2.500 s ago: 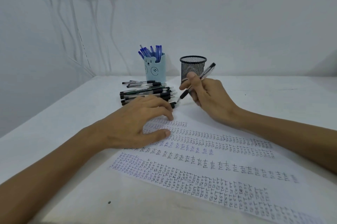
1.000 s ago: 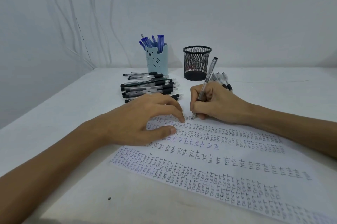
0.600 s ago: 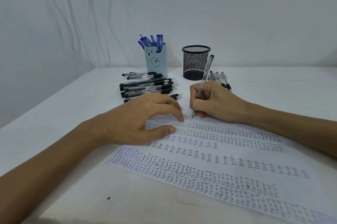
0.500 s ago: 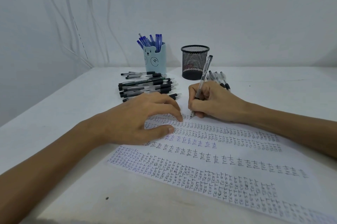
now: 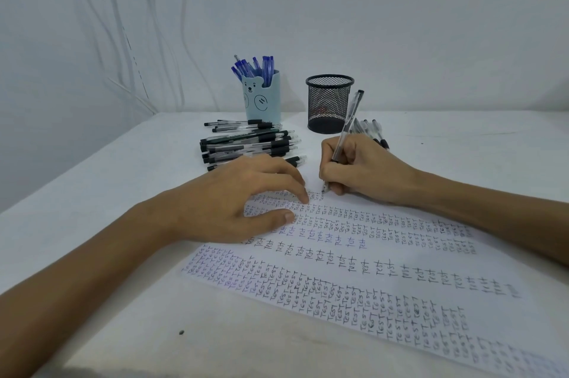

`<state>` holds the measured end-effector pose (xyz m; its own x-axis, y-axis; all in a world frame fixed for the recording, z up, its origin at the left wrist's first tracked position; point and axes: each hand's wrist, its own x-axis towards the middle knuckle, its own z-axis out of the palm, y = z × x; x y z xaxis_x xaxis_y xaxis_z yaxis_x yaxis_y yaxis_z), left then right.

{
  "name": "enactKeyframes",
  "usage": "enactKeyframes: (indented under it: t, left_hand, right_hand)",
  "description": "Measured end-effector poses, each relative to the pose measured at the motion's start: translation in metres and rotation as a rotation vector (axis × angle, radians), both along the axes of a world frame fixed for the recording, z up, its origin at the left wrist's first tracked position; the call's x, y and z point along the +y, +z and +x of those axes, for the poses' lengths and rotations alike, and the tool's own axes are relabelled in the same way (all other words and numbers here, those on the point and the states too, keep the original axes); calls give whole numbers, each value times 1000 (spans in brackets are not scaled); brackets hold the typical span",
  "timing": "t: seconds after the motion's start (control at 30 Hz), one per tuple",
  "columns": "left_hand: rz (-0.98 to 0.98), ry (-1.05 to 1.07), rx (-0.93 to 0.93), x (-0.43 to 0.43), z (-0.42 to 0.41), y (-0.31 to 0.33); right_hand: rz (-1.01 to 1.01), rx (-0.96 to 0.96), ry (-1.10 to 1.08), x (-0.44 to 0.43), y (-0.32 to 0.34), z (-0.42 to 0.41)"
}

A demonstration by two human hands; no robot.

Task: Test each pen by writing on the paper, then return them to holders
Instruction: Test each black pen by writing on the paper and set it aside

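Right grip [image 5: 360,168] pinches a slim clear plastic pen [image 5: 349,122] low on its barrel, tip touching the white paper sheet [image 5: 369,273] beneath. Left grip [image 5: 234,199], fingers spread, pins the sheet alongside. Pen likely light, stiff, smooth.

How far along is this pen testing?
Done: the paper is covered in rows of "test", and blue pens stand in the bear holder. In hand: the right hand writes with a clear pen while the left hand presses the paper. Left: a pile of black pens lies loose; no pens stick out of the mesh holder.
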<state>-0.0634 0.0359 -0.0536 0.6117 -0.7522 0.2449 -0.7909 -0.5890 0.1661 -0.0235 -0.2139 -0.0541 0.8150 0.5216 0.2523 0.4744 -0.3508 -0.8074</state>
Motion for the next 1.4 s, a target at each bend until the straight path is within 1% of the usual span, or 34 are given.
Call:
enactKeyframes:
  t: [0.33, 0.37, 0.43, 0.53, 0.57, 0.67, 0.8, 0.9, 0.97, 1.13, 1.3, 1.4]
  left_hand:
    - [-11, -3, 9, 0, 1, -2]
    - [-21, 3, 11, 1, 1, -2]
    - [-74, 32, -5, 2, 3, -3]
    - [-146, 108, -111, 5, 8, -5]
    - [-146, 144, -150, 7, 10, -6]
    - [-119, 231, -213, 12, 14, -8]
    - [-109, 286, -230, 13, 18, -10]
    - [-121, 325, -216, 15, 18, -9]
    - [-128, 341, -207, 16, 18, -9]
    - [-153, 366, -223, 14, 17, -10]
    - [-169, 389, -225, 15, 18, -10]
    - [-178, 399, -232, 15, 17, -11]
  right_hand:
    - [-41, -2, -49, 2, -2, 2]
    - [-12, 24, -61, 2, -1, 2]
    - [129, 141, -83, 1, 0, 4]
    - [328, 326, -144, -1, 3, 10]
    - [350, 347, -149, -1, 2, 12]
    - [343, 314, -71, -3, 0, 13]
    - [463, 351, -71, -3, 0, 12]
    - [558, 477, -118, 1, 5, 11]
    - [583, 526, -150, 2, 6, 12]
    - [558, 493, -162, 1, 5, 12]
    - [587, 423, -140, -3, 2, 13]
    - [524, 344, -177, -5, 7, 18]
